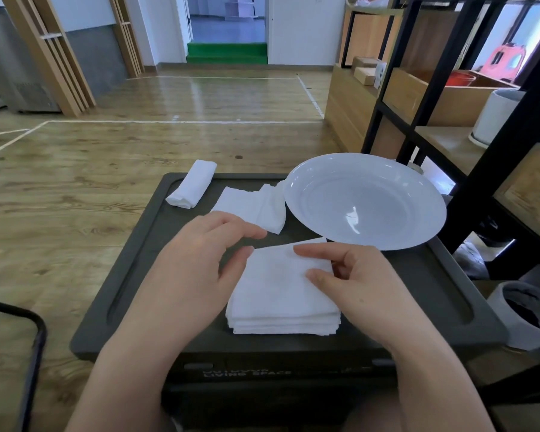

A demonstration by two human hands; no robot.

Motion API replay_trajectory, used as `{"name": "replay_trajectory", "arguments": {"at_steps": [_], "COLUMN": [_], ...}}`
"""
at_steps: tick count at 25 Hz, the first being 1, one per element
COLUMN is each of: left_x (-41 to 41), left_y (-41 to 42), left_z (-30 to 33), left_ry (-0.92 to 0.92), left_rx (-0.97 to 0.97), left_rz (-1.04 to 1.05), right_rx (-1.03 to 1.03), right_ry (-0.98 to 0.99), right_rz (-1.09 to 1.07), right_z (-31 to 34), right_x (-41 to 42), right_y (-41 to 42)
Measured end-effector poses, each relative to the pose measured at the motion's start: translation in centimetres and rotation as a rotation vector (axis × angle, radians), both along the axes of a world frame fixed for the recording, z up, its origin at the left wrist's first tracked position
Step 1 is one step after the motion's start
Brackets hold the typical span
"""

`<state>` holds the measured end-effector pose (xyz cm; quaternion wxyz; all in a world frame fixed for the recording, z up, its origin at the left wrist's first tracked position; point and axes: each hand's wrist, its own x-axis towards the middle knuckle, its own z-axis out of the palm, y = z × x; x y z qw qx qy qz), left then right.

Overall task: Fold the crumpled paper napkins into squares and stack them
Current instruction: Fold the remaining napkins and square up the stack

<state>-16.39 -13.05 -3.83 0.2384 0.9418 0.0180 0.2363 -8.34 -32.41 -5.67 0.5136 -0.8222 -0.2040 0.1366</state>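
The right hand [360,285] had its thumb and forefinger pinched on the far right edge of the top napkin [281,275], while the left hand [200,254] lay loose, fingertips resting at that napkin's left corner without gripping. It sat on the stack [282,319] near the front of the dark box lid [144,244], slightly skewed, its far corner pointing toward the white plate [365,201]. Being nearly square, it had no clear long axis. A tug from the pinch could drag the layers askew. Beyond lay a half-folded napkin [253,207] and a rolled one [192,183], lengthwise away from the person.
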Motion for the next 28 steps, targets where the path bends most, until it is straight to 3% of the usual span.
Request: {"name": "replay_trajectory", "arguments": {"at_steps": [9, 16, 19, 23, 26, 28], "left_x": [0.6, 1.2, 2.6, 7.0, 9.0, 9.6], "left_y": [0.8, 1.5, 2.5, 4.9, 5.6, 5.5], "left_z": [-1.9, -2.2, -1.6, -2.0, -3.6, -4.4], "left_ry": [0.321, 0.423, 0.461, 0.285, 0.420, 0.403], "left_rx": [-0.028, -0.161, -0.135, -0.029, 0.113, 0.116], "left_rz": [0.008, -0.002, -0.043, 0.239, 0.265, 0.277], "right_rx": [-0.224, -0.386, -0.362, -0.220, -0.083, -0.053], "right_ry": [-0.196, -0.128, -0.113, -0.148, -0.185, -0.194], "right_rz": [-0.071, -0.123, -0.104, -0.156, -0.243, -0.242], "right_z": [-0.8, -1.5, -1.4, -0.8, -0.3, -0.1], "right_x": [0.4, 0.6, 0.5, 0.8, 1.0, 1.0], "right_y": [0.1, 0.7, 0.4, -0.2, -0.2, -0.1]}}
